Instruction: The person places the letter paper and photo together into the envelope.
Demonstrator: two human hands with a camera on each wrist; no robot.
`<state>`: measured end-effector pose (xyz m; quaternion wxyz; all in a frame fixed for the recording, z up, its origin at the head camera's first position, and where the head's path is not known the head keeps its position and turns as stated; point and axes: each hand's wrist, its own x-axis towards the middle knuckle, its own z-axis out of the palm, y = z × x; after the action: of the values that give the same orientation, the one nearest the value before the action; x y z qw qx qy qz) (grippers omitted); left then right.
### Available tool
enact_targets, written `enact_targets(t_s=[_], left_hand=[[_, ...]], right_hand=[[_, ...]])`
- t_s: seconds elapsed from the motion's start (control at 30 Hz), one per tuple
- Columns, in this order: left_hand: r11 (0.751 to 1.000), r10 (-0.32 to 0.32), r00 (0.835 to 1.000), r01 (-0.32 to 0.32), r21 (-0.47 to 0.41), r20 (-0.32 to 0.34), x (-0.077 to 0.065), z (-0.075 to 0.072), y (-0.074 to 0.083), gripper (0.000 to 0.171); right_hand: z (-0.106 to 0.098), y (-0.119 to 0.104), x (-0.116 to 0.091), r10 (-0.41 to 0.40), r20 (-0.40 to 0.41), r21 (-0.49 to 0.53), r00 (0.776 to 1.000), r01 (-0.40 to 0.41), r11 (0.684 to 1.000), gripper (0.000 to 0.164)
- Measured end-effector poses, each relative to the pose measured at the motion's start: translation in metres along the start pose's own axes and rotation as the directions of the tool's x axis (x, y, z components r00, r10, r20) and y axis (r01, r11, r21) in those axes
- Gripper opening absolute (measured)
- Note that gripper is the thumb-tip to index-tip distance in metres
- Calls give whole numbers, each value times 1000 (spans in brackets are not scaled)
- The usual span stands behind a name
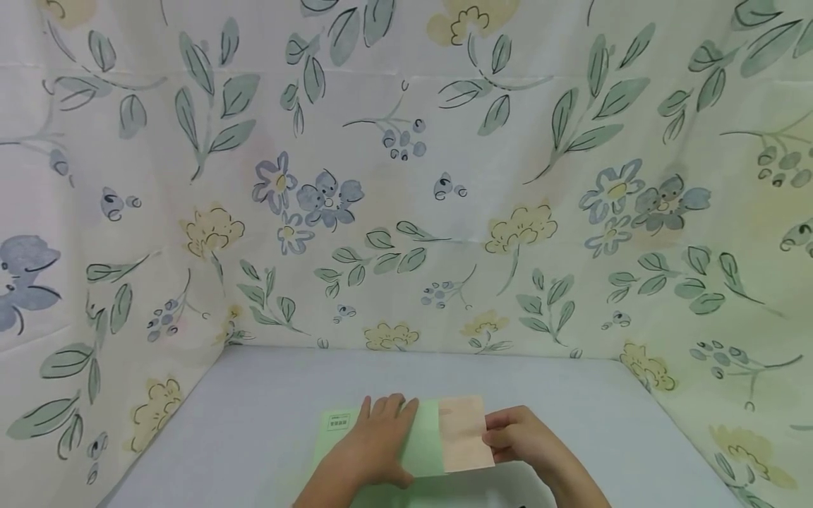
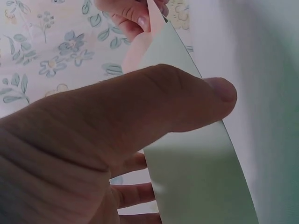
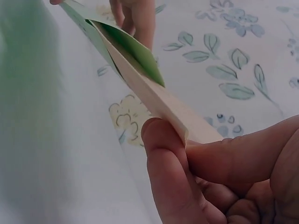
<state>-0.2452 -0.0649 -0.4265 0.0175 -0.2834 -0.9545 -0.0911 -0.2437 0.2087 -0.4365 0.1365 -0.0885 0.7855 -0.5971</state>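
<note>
A pale green envelope (image 1: 423, 448) with a small printed box in one corner is held up over the white table. My left hand (image 1: 376, 443) grips it across its width, thumb at the near edge and fingertips at the far edge. Out of the envelope's right end sticks a peach-coloured paper (image 1: 466, 432), its inner part hidden inside. My right hand (image 1: 517, 436) pinches the outer end of this paper between thumb and fingers. The right wrist view shows the green mouth (image 3: 140, 53) gaping around the paper (image 3: 161, 102), which looks folded or layered.
The white tabletop (image 1: 267, 409) spreads beneath both hands. Floral cloth (image 1: 406, 197) hangs behind the table and along both sides. A small dark object (image 1: 523, 506) just shows at the bottom edge of the head view.
</note>
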Motion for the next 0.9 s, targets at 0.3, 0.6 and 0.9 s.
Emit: enact_targets(t_s=[0.3, 0.6, 0.9], left_hand=[[999, 14, 1000, -14, -45, 16, 1, 2, 2, 103], [999, 25, 1000, -25, -23, 9, 2, -2, 4, 104], [999, 33, 999, -33, -31, 12, 1, -6, 4, 101]], right_hand=[[15, 0, 3, -30, 66, 29, 997, 28, 999, 19], [22, -1, 7, -4, 19, 36, 1000, 3, 999, 25], [25, -4, 6, 1, 21, 29, 1000, -1, 1000, 25]])
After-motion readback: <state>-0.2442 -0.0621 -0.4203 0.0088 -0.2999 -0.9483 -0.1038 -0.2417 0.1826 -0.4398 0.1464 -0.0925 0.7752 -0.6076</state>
